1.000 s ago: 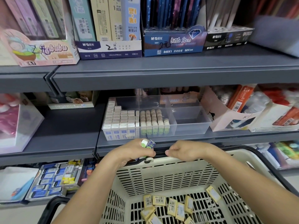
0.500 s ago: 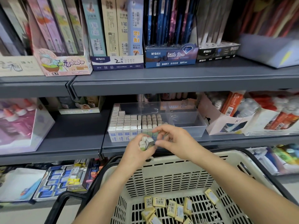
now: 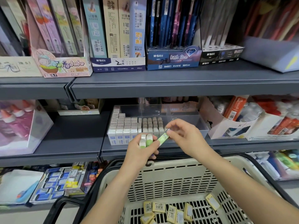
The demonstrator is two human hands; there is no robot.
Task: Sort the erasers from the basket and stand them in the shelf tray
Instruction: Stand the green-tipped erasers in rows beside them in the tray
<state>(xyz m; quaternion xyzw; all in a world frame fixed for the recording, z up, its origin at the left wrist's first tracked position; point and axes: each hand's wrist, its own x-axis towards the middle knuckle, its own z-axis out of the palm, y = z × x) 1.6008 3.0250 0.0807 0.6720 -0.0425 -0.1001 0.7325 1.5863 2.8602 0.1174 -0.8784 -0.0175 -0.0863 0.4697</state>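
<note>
The left hand (image 3: 140, 153) grips two green-and-white erasers (image 3: 145, 141) upright in curled fingers, just in front of the clear tray (image 3: 195, 121) at the front edge of the middle shelf (image 3: 72, 135). The right hand (image 3: 186, 136) pinches a tilted green-sleeved eraser (image 3: 163, 137) beside them, touching the left thumb. Standing erasers (image 3: 129, 125) fill the tray's left side. Below both hands, yellow-wrapped erasers (image 3: 169, 209) lie in the basket (image 3: 178, 168).

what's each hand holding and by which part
The left hand grips green erasers round their lower halves; the right hand pinches a single eraser by its upper end.
</note>
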